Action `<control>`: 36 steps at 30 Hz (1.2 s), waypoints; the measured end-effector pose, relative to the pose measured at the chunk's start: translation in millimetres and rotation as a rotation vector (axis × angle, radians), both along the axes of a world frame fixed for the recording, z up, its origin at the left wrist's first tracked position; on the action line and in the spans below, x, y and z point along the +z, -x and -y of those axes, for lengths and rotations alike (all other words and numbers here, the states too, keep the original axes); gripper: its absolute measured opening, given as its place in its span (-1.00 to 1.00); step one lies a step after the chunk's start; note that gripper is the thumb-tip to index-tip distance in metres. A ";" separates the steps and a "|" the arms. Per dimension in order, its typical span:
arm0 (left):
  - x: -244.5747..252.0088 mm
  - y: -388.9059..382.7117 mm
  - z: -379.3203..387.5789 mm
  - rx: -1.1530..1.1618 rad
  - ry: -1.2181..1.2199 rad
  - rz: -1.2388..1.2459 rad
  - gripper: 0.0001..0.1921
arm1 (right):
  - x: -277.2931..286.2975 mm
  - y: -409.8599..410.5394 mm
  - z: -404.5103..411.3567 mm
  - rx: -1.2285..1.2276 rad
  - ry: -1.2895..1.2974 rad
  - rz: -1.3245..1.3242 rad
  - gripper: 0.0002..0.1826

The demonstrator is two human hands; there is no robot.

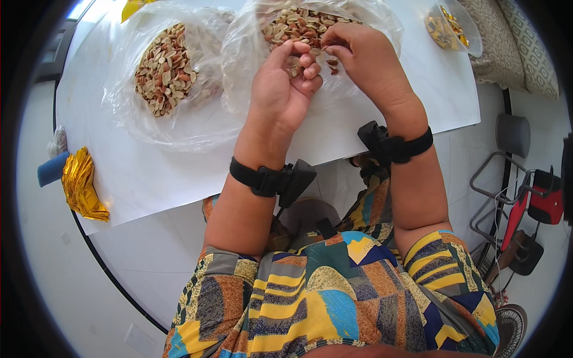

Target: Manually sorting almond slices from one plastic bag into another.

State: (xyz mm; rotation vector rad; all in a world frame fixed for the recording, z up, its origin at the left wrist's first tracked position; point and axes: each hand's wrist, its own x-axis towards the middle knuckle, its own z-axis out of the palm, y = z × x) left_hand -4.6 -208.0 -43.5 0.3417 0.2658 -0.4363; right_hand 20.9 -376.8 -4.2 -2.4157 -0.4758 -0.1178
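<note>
My left hand [286, 85] is palm up with curled fingers, cupping a few pale split nuts or seeds [293, 67]. Just to its right, my right hand [365, 58] has thumb and index finger brought close together. Any small piece at those fingertips is too small to make out. Both hands are over a clear plastic bag [241, 58] that holds a heap of pale and reddish-brown nuts or seeds [304, 24]. A couple of brown pieces [332, 67] show below the right fingertips. Wrists carry black straps with small devices.
A second clear bag [130, 112] of similar nuts [165, 74] lies left on the white table [165, 179]. Gold foil wrappers [83, 185] and a blue roll [53, 169] sit at the left edge. A plastic tub [474, 42] of gold pieces stands far right, near patterned cushions [501, 49].
</note>
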 end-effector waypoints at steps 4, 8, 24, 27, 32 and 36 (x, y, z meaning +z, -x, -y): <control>2.7 0.4 1.2 0.003 -0.017 0.005 -0.76 | 6.2 -3.9 5.7 -0.028 -0.061 0.084 -0.83; 2.8 1.0 1.3 0.003 -0.037 0.010 -0.75 | 12.4 -3.1 4.3 -0.054 -0.223 0.013 -0.85; 14.0 4.4 7.3 0.060 -0.127 0.007 -0.76 | 25.2 7.0 -14.8 0.205 -0.502 -0.152 -0.88; 17.2 4.2 8.5 0.064 -0.131 0.010 -0.76 | 25.9 6.6 -14.3 0.253 -0.441 -0.081 -0.91; 1.0 0.8 -0.5 -0.015 -0.012 0.013 -0.75 | 23.7 1.0 -6.7 0.085 -0.354 0.104 -0.90; -2.1 0.1 -4.8 -0.065 0.059 0.056 -0.74 | 15.8 -1.2 10.2 0.115 -0.090 -0.012 -0.85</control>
